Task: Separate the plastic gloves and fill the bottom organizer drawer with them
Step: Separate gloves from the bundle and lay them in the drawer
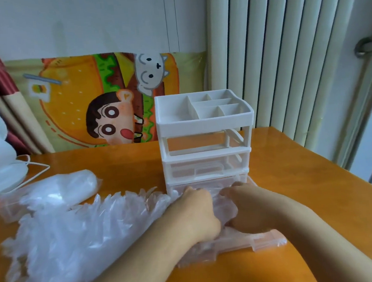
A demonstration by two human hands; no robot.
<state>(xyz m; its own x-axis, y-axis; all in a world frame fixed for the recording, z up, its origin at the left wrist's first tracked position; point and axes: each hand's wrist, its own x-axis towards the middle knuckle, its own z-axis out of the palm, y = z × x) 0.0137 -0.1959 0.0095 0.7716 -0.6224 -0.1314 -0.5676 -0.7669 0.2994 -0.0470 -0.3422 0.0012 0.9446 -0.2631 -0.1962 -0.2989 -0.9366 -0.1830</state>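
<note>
A white organizer [205, 139] with a divided top tray stands on the orange table [295, 188]. Its clear bottom drawer [264, 242] is pulled out toward me and holds crumpled plastic gloves. My left hand [197, 211] and my right hand [241, 207] both press down on the gloves inside the drawer, fingers curled into the plastic. A big loose heap of clear plastic gloves [77, 238] lies to the left of the drawer, partly under my left forearm.
A clear plastic bag [57, 191] lies behind the glove heap. A white device with a cable [0, 168] sits at the far left. A cartoon cloth [101, 98] hangs behind the table, and vertical blinds [285, 55] are on the right.
</note>
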